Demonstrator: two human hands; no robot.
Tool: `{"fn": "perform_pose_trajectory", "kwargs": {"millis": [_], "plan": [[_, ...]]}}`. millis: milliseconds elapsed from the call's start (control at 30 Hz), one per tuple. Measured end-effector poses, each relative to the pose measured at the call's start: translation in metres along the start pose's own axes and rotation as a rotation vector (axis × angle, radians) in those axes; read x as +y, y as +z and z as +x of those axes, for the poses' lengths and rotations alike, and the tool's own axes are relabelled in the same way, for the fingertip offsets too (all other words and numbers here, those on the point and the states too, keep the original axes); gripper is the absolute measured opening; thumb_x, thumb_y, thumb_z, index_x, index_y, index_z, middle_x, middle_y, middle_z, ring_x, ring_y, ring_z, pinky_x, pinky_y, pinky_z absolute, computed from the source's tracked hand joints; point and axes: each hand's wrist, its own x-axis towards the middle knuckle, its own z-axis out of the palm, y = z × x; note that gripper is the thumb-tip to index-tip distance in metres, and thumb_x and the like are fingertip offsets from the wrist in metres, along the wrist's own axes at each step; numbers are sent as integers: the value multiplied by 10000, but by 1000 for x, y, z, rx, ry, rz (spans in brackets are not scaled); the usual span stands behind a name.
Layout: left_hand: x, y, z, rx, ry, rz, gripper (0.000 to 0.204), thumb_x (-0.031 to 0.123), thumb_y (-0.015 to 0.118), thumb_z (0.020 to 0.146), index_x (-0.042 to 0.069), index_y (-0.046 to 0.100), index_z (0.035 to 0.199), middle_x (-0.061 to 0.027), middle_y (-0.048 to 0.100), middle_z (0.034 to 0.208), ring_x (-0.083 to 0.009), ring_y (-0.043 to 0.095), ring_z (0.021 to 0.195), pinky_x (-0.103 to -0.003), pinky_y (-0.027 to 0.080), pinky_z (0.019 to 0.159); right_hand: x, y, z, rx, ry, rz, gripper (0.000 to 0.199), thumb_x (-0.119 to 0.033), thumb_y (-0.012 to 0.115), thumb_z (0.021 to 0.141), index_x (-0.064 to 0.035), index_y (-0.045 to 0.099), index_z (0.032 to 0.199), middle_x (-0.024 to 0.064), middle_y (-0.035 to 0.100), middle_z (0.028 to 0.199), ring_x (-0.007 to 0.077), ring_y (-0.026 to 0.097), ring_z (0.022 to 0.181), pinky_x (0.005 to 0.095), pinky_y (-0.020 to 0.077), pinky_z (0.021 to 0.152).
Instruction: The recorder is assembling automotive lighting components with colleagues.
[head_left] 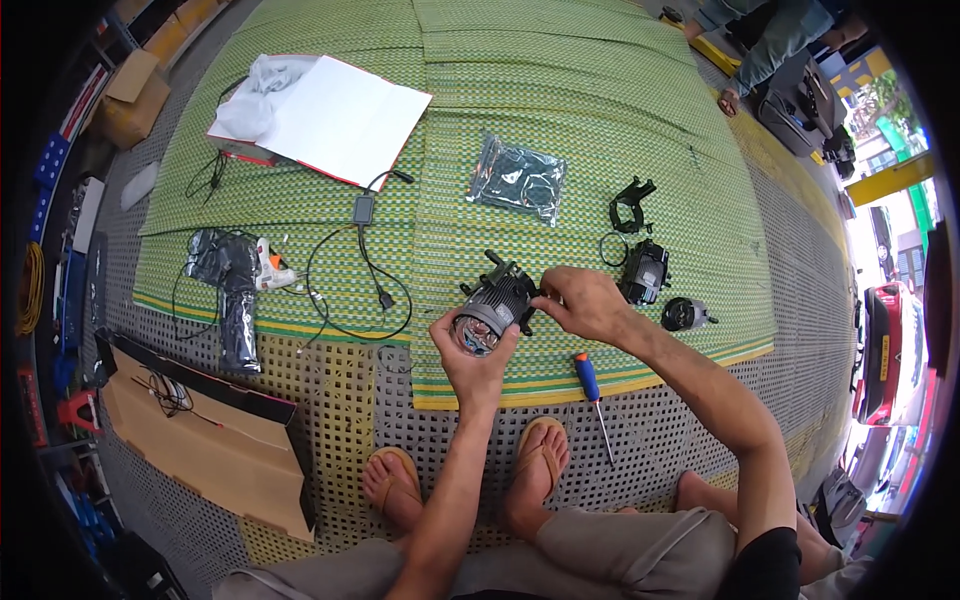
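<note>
Hands meet at the centre of the frame over a green woven mat (600,120) spread on the floor; the left hand (470,350) cups the lens end of a grey projector lamp unit (497,305) from below, fingers curled round its glass face; the right hand (585,302) comes in from the right and pinches at the unit's rear, upper-right side, fingertips pressed together on a small part I cannot make out; the unit's long axis runs from lower left, at the lens, to upper right, toward the right hand, so both hands are on it, one at each end; just below the right wrist a blue-handled screwdriver (592,395) lies on the mat's edge, tip pointing toward the bottom of the frame; right of the hands sit a second black lamp housing (645,272) and a small round black part (685,314), near but untouched; above them a black bracket (630,205); in the upper middle a silvery foil bag (518,178) lies flat, contents unclear; to the left, black cables (365,265) loop; in the upper left an open red-edged box (330,115) holds a crumpled clear plastic bag.
</note>
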Motion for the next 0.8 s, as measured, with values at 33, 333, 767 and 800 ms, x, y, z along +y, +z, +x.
{"fn": "perform_pose_trajectory", "kwargs": {"millis": [33,333,767,800], "plan": [[0,0,0,5,10,15,766,117,853,773,80,338,1339,-155,453,1255,-219,543,1139,-326,498,936,0,0,0,17,-27,26,287,-289,671,934,-44,572,1046,115,622,958,328,651,829,429,546,725],[2,1,2,35,-29,5,753,112,845,781,90,339,1338,-133,461,1221,-202,552,1092,-319,504,909,6,3,-2,112,-316,-313,270,-162,643,922,-50,540,1145,113,571,1067,285,646,988,396,570,715],[7,3,3,46,-50,-42,761,102,859,759,42,346,1318,-157,452,1238,-221,527,1138,-336,494,953,-1,-5,3,88,-86,-35,250,-270,642,944,-80,569,1089,115,613,971,323,646,950,485,539,719],[8,3,4,51,-29,-26,761,102,859,759,42,346,1318,-157,452,1238,-221,527,1138,-336,494,953,-1,-6,2,145,-137,-18,250,-270,642,944,-80,569,1089,115,613,971,323,646,950,485,539,719]]}}
